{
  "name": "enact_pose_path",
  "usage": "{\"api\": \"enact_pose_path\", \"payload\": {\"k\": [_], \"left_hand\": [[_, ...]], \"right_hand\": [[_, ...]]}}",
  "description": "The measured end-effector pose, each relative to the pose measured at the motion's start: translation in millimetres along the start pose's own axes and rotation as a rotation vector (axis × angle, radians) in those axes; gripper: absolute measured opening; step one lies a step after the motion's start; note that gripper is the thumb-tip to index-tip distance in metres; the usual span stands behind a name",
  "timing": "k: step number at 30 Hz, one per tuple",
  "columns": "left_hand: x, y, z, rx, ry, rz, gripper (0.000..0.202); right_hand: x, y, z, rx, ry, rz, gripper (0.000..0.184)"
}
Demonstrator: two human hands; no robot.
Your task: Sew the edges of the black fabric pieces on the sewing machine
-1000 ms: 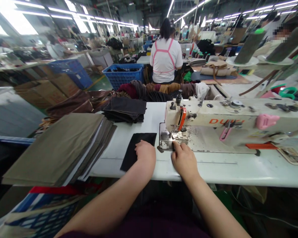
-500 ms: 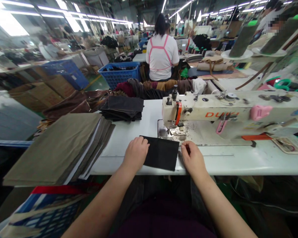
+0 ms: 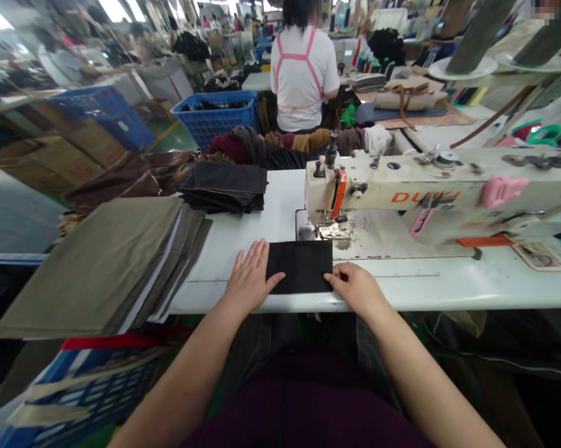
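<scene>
A black rectangular fabric piece (image 3: 301,267) lies flat on the white sewing table (image 3: 243,235), just in front of the sewing machine's (image 3: 378,193) presser foot and needle plate. My left hand (image 3: 249,277) is open, its fingers stretched out along the fabric's left edge and the thumb resting on top. At the lower right edge, my right hand (image 3: 352,285) pinches the fabric between thumb and fingertips. Behind the left hand sits a stack of dark fabric pieces (image 3: 226,186).
Olive-grey fabric sheets (image 3: 93,261) are piled on the table's left. Beyond the table lie bunched cloths (image 3: 303,142), a blue basket (image 3: 217,115) and a co-worker (image 3: 303,74) seen from behind. Thread cones (image 3: 480,37) stand at the back right. Below left is a blue crate (image 3: 107,379).
The black fabric has turned from a slant to lie square. My left fingers have gone from curled to spread flat, and my right hand has come onto the fabric's edge. The view has tilted down.
</scene>
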State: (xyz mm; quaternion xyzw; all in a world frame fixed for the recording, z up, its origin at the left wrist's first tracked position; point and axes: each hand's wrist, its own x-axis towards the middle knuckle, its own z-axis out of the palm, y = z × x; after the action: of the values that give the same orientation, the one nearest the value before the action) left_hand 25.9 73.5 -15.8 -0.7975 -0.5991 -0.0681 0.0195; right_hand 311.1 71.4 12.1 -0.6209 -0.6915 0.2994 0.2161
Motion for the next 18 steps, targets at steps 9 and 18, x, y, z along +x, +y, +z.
{"api": "enact_pose_path", "payload": {"k": [9,18], "left_hand": [[1,4,-11.6,0.088,-0.063,-0.013,0.077],[1,3,-10.3,0.074,-0.045,-0.001,0.075]], "right_hand": [[2,2,-3,-0.018,-0.068,0.052,0.031],[-2,-3,-1,-0.077,-0.022,0.036,0.025]]}}
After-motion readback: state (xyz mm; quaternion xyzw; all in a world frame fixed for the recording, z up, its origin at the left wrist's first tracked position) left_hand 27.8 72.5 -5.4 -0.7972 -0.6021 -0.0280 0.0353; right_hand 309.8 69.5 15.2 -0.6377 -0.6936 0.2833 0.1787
